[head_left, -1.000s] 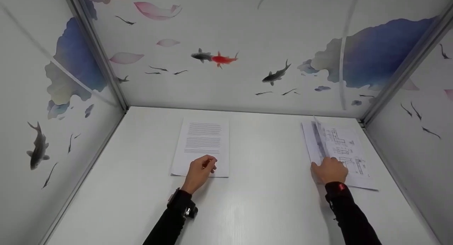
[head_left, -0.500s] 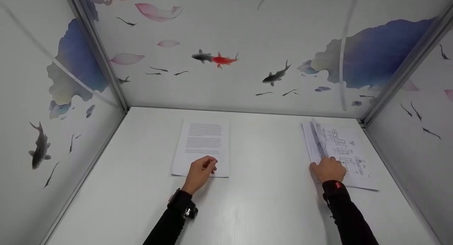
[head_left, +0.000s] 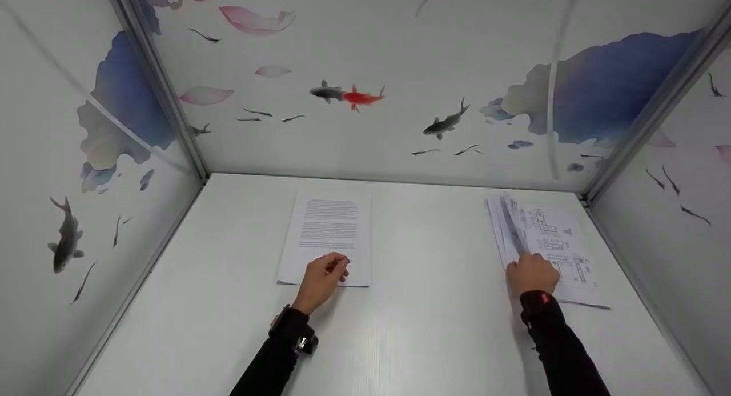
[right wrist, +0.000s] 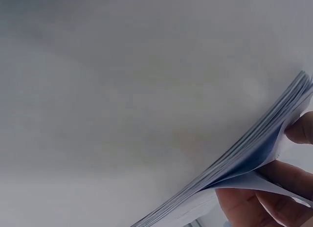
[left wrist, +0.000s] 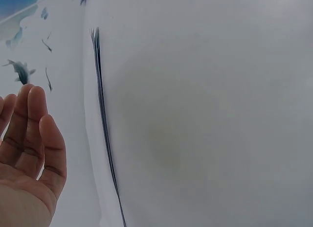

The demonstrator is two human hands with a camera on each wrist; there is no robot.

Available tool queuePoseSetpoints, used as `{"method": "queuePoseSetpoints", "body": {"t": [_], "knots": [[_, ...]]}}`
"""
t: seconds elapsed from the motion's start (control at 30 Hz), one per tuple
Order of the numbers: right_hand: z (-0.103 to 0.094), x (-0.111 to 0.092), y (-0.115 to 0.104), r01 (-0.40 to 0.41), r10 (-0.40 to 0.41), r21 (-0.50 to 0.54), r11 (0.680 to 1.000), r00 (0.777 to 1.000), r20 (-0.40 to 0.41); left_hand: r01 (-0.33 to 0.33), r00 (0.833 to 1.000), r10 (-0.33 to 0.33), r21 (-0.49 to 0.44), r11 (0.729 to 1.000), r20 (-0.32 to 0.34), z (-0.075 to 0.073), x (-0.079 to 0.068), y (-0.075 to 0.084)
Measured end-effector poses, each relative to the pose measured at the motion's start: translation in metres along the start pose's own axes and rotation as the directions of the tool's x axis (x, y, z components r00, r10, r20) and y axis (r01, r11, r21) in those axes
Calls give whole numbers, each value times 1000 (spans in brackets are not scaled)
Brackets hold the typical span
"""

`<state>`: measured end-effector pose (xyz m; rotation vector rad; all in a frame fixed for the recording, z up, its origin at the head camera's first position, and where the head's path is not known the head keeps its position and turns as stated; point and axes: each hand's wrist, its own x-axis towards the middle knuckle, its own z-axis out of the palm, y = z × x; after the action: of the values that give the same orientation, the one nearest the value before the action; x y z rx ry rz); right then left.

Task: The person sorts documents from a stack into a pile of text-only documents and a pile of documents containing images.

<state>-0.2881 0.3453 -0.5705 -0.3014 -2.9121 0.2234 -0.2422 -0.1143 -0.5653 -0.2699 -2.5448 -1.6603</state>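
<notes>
My left hand [head_left: 321, 279] is held over the lower edge of a stack of text-printed paper [head_left: 328, 222]. Its fingers are loosely bent and hold nothing; in the left wrist view the fingers [left wrist: 29, 124] appear beside the stack's layered edge [left wrist: 105, 109]. At the right, my right hand [head_left: 534, 274] pinches sheets at the lower left part of a stack of technical drawings [head_left: 571, 236]. The lifted sheets [head_left: 512, 224] stand up in a curved fold. In the right wrist view, the right fingers [right wrist: 288, 180] reach between the parted sheets [right wrist: 259, 148].
Both stacks lie on a white table [head_left: 428, 270]. White walls with painted fish and petals [head_left: 365, 99] enclose it at the back and sides. Metal posts [head_left: 165, 93] stand at the corners. Bands with small devices [head_left: 305, 340] are on the wrists.
My right thumb has drawn in toward the fingers, and the lifted sheets at the right stack have shifted slightly. The left hand stays almost where it was.
</notes>
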Motion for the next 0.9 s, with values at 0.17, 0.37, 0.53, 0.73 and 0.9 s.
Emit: {"method": "queuePoseSetpoints", "body": {"t": [0.17,0.37,0.53,0.73,0.9], "knots": [[3,1,2,-13,13,15,1000,1000,-3,9,1000,-9,14,1000,4,-1,-1,-2],[2,1,9,-35,34,31,999,999,5,11,1000,-11,22,1000,6,-4,-1,-3],[0,-1,19,-48,47,46,998,999,20,18,1000,-18,20,1000,-8,-6,-3,-4],[-4,1,25,-41,33,74,996,994,108,-3,1000,3,-16,1000,-6,-5,-2,-5],[-5,2,27,-24,17,58,998,993,116,0,1000,0,-8,1000,5,-3,-1,-6]]}}
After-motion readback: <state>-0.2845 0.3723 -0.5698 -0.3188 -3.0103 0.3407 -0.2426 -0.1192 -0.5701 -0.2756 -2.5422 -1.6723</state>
